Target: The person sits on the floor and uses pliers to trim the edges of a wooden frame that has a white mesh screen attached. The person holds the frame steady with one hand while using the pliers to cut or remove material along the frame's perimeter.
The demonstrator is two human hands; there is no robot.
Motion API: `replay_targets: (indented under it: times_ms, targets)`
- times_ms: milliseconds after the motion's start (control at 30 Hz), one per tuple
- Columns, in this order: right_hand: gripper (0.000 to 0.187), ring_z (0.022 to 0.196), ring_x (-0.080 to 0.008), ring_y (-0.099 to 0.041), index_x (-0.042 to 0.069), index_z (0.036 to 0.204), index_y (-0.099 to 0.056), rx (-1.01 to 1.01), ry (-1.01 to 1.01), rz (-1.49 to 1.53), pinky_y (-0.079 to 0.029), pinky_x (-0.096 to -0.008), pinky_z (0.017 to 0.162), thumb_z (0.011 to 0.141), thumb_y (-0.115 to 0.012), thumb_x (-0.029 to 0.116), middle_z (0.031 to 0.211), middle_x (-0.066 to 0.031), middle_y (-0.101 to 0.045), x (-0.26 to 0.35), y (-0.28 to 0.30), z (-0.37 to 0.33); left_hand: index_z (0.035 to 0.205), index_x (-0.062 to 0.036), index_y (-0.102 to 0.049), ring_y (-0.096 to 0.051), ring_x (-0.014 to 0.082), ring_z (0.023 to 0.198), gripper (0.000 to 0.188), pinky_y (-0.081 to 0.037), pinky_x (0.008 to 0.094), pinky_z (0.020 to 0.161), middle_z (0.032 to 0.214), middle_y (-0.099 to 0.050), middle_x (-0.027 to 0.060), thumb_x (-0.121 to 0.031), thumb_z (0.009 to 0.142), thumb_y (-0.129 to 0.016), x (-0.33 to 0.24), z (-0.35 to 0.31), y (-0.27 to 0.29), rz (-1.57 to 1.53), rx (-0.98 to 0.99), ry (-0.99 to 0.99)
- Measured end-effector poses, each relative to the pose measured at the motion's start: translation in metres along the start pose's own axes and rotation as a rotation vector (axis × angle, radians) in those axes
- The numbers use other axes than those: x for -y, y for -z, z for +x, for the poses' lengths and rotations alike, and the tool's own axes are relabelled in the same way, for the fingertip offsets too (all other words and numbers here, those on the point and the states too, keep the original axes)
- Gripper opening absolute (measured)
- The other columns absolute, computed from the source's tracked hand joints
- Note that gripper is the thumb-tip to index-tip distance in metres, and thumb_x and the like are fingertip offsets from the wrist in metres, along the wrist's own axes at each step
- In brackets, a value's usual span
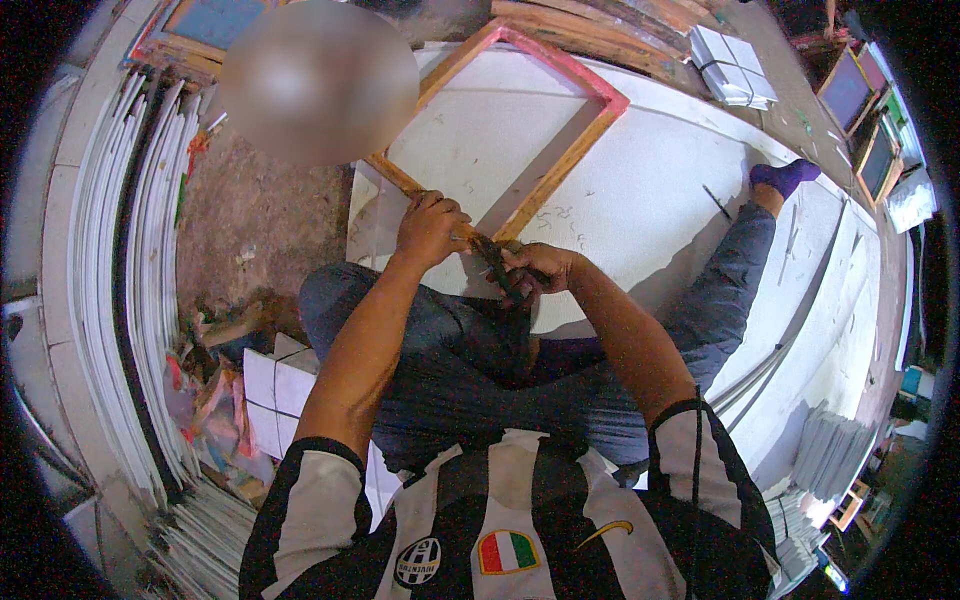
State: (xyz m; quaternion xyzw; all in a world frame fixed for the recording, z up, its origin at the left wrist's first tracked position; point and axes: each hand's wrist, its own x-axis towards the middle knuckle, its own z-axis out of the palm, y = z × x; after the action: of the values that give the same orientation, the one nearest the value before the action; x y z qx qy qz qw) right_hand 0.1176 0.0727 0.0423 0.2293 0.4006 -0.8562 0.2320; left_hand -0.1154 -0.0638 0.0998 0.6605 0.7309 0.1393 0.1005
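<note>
A wooden frame (562, 172) stands tilted over my lap, its far bars stained pink and its near bars bare orange-brown wood. My left hand (430, 228) is closed around the near left bar, close to the corner nearest me. At that corner my right hand (543, 270) has its fingers bunched around a dark, cloth-like strip (487, 255), which lies against the wood. What exactly the strip is cannot be made out. My legs are spread under the frame, the left one bent.
Beneath lies a large white board (680, 180). Wooden planks (600, 35) and a tied bundle of white sheets (735, 68) are at the far side. Rows of upright white sheets (110, 250) line the left. Another tied white bundle (272, 395) sits beside my left knee. Small frames (880, 155) lean at right.
</note>
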Motion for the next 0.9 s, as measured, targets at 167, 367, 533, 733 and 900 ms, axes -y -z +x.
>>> replay_targets:
  times_ms: [167,367,533,733,900]
  targets:
    - [0.058,0.065,-0.0174,-0.060,0.002,0.103,-0.069,-0.162,-0.004,0.147,-0.054,-0.0352,0.062,0.093,-0.061,0.059,0.079,-0.0054,-0.064,0.006,-0.033,-0.016,0.103,-0.0186,-0.078,-0.054,0.0234,0.116,0.045,-0.041,0.0430,0.107,0.109,-0.069,-0.0014,-0.033,0.061,-0.087,-0.002,0.004,-0.002,0.056,0.082,0.037]
    - [0.056,0.061,-0.0191,-0.060,0.000,0.085,-0.072,-0.500,0.089,-0.585,-0.049,-0.0368,0.058,0.097,-0.057,0.052,0.069,-0.0065,-0.063,0.000,-0.048,-0.003,0.102,-0.0185,-0.078,-0.054,0.0235,0.117,0.044,-0.041,0.0431,0.107,0.110,-0.069,-0.0007,-0.034,0.062,-0.087,-0.005,0.006,0.004,0.034,0.079,0.013]
    - [0.059,0.062,-0.0354,-0.064,-0.005,0.072,-0.063,-0.653,0.261,-0.973,-0.050,-0.0467,0.062,0.097,-0.056,0.049,0.063,-0.0203,-0.062,0.008,-0.076,-0.014,0.098,-0.0208,-0.078,-0.059,0.0288,0.107,0.027,-0.044,0.0440,0.102,0.104,-0.071,0.0033,-0.033,0.075,-0.077,0.003,0.004,-0.001,0.003,0.048,-0.034]
    - [0.057,0.075,-0.0513,-0.064,-0.008,0.084,-0.064,-0.870,0.142,-0.953,-0.050,-0.0543,0.069,0.098,-0.055,0.047,0.078,-0.0315,-0.066,0.005,-0.094,-0.012,0.102,-0.0188,-0.078,-0.054,0.0232,0.116,0.045,-0.040,0.0420,0.107,0.109,-0.069,-0.0011,-0.034,0.061,-0.088,0.004,0.004,-0.005,0.034,0.067,0.021]
    - [0.054,0.057,-0.0337,-0.065,-0.007,0.090,-0.064,-0.602,0.084,-0.544,-0.054,-0.0447,0.054,0.101,-0.055,0.045,0.071,-0.0189,-0.066,0.007,-0.071,-0.010,0.103,-0.0196,-0.078,-0.054,0.0210,0.115,0.044,-0.042,0.0402,0.105,0.109,-0.069,-0.0031,-0.033,0.062,-0.087,0.011,0.003,-0.009,0.019,0.025,-0.023]
